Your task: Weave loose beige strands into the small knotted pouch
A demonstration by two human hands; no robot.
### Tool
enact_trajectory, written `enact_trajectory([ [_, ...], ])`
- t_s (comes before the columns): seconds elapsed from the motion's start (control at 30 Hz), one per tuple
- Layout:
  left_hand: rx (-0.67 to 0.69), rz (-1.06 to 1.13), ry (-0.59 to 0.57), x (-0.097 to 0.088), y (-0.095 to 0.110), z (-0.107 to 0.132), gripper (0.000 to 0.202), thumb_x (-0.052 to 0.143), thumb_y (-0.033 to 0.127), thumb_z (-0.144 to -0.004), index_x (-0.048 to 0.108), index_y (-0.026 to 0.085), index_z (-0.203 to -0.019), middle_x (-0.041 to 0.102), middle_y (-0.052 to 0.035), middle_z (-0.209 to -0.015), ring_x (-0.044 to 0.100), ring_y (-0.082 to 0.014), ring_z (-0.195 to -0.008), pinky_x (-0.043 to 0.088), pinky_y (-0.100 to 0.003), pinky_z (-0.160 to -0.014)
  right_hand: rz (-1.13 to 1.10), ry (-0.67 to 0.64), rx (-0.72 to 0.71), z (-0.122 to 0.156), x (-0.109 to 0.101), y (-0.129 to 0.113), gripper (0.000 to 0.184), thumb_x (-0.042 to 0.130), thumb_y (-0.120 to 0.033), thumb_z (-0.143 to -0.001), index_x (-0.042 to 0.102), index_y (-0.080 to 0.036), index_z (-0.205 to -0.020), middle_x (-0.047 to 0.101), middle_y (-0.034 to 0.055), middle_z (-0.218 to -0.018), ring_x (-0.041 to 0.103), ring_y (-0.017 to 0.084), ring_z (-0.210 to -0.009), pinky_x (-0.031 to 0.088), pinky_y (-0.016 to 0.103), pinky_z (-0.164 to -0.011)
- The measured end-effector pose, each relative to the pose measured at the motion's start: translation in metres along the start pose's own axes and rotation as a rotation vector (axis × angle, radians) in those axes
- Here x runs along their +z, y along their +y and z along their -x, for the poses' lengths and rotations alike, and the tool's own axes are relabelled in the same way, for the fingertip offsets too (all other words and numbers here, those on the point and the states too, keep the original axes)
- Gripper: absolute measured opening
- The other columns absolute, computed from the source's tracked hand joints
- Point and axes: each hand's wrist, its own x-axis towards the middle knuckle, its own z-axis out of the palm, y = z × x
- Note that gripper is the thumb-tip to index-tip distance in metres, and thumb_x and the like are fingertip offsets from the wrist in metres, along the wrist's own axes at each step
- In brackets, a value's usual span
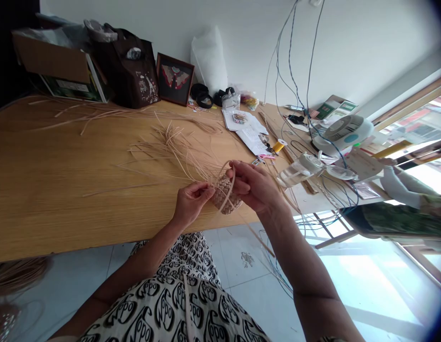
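A small woven piece of pale cane-like strips (225, 192) stands near the table's front edge, between my hands. Its long loose strips (177, 142) fan out to the far left over the table. My left hand (194, 202) is closed at the left side of the weave, thumb and forefinger pinching a strip there. My right hand (254, 185) is closed at the upper right, its fingertips pinching a strip that arches in a loop over the weave. A long strip also trails down past the table edge below my right hand.
Along the wall stand a cardboard box (52, 57), a dark bag (126, 71), a framed picture (175, 78) and a white sack (209, 59). To the right are papers (254, 140), a yellow spool (279, 146), a clear bottle (299, 172) and hanging cables. Another person's arm (398, 185) shows far right.
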Motion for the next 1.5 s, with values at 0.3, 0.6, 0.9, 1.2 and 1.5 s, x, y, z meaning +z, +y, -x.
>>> enact_trajectory([
  [0.3, -0.064, 0.082, 0.133, -0.004, -0.004, -0.007, 0.020, 0.073, 0.032, -0.063, 0.069, 0.013, -0.069, 0.049, 0.0049, -0.050, 0.036, -0.0054, -0.050, 0.029, -0.020, -0.049, 0.713, 0.293, -0.348, -0.005, -0.038, -0.008, 0.022, 0.060, -0.032, -0.077, 0.063, -0.017, -0.094, 0.047, -0.0018, -0.062, 0.037, 0.008, -0.052, 0.027, 0.024, -0.048],
  [0.6, -0.108, 0.123, 0.177, -0.002, -0.006, -0.006, 0.022, 0.076, 0.031, -0.059, 0.068, 0.012, -0.068, 0.051, 0.0042, -0.051, 0.038, -0.0051, -0.050, 0.030, -0.020, -0.048, 1.728, -0.001, -0.564, 0.016, -0.006, 0.005, 0.020, 0.049, -0.019, -0.087, 0.064, -0.017, -0.073, 0.058, 0.0074, -0.081, 0.049, 0.018, -0.078, 0.036, 0.029, -0.063],
  [0.9, -0.070, 0.097, 0.150, 0.003, 0.000, 0.000, 0.025, 0.077, 0.033, -0.057, 0.069, 0.013, -0.070, 0.054, 0.0036, -0.054, 0.039, -0.0060, -0.051, 0.031, -0.021, -0.049, 1.365, -0.252, -0.399, 0.007, 0.004, -0.002, 0.020, 0.047, -0.007, -0.078, 0.064, -0.017, -0.084, 0.063, 0.0003, -0.076, 0.054, 0.010, -0.069, 0.038, 0.022, -0.064],
  [1.2, -0.062, 0.147, 0.123, 0.004, -0.001, 0.003, 0.021, 0.075, 0.031, -0.061, 0.068, 0.013, -0.070, 0.052, 0.0038, -0.054, 0.038, -0.0055, -0.051, 0.031, -0.020, -0.050, 1.344, -0.133, -0.488, -0.001, 0.006, 0.013, 0.019, 0.050, -0.016, -0.081, 0.067, -0.017, -0.088, 0.064, 0.0026, -0.080, 0.056, 0.011, -0.072, 0.038, 0.023, -0.065],
  [1.5, -0.022, 0.032, 0.134, 0.006, -0.005, 0.009, 0.022, 0.071, 0.034, -0.066, 0.067, 0.013, -0.071, 0.049, 0.0039, -0.054, 0.038, -0.0066, -0.052, 0.030, -0.021, -0.049, 1.450, 0.058, -0.321, -0.005, 0.010, 0.012, 0.016, 0.054, -0.023, -0.079, 0.068, -0.018, -0.074, 0.066, 0.0023, -0.070, 0.057, 0.013, -0.066, 0.033, 0.025, -0.059],
])
